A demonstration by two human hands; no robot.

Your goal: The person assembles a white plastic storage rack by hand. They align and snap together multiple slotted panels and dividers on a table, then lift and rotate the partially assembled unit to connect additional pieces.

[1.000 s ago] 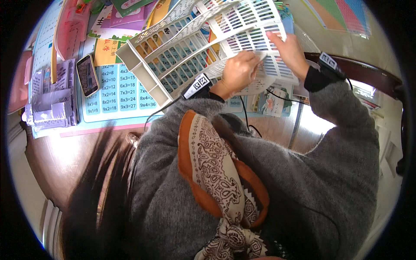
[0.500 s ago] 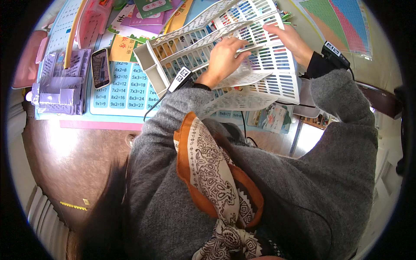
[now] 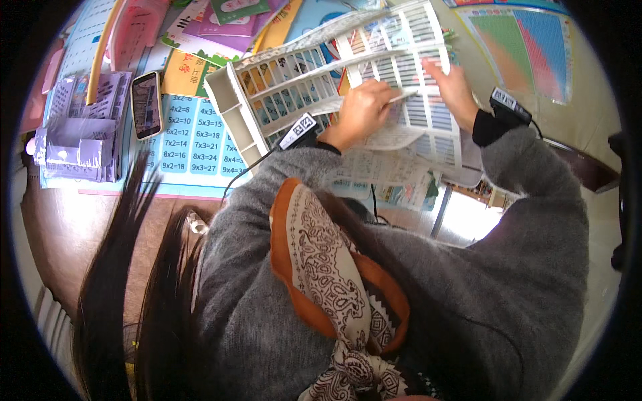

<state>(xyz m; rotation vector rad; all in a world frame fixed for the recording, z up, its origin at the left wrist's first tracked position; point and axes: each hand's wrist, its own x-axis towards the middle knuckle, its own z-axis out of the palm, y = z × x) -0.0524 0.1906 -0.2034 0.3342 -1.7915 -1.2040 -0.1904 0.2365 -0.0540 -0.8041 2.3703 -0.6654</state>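
Note:
A white slatted plastic file rack (image 3: 231,97) lies tilted across the table, with several thin dividers running through it. My left hand (image 3: 364,110) reaches into its middle, fingers curled and closed on the edge of one white divider (image 3: 406,93). At the rack's right side my right hand (image 3: 457,93) grips the slatted end panel (image 3: 418,37). Its thumb lies over the slats, and the other fingers are partly hidden along the outer edge. Loose white divider panels (image 3: 384,164) hang toward me at the near side, blurred by motion.
Left of the rack lie a phone (image 3: 147,105) and purple wrapped plastic parts (image 3: 83,137) on a blue times-table mat (image 3: 184,167). Booklets (image 3: 231,30) are spread behind it. A pink container (image 3: 144,30) stands far left; a coloured chart (image 3: 528,53) lies far right.
My left hand has moved slightly right and down, its fingers closing on the divider. My right hand has shifted slightly down. The near panels have swung, and strands of hair now hang at left.

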